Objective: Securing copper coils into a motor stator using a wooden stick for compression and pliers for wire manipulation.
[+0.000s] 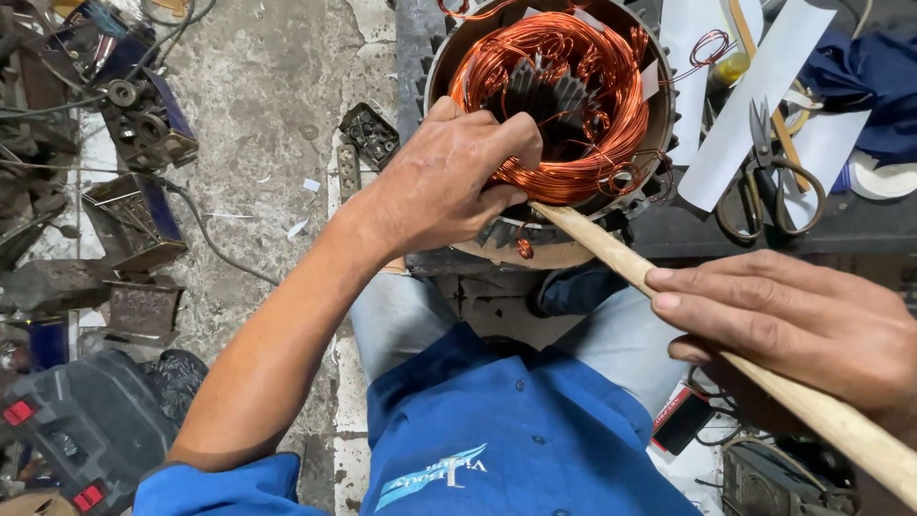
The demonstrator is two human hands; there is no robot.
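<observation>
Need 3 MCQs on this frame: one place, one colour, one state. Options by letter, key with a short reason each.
1. Where do the scissors lie?
A. right of the round motor housing, by the white paper strips
B. on the floor at far left
C. in the person's lap

2. What colour is the wire coil in the housing?
A. silver
B. copper-orange
C. black

3. What is the right hand doing?
A. resting empty
B. gripping the scissors
C. holding a wooden stick whose tip meets the coil's lower edge

Key: 1 A, the scissors sit on the dark surface right of the housing. 2 B, the windings shine copper-orange. 3 C, fingers wrap the stick while the left hand presses on the coil.
</observation>
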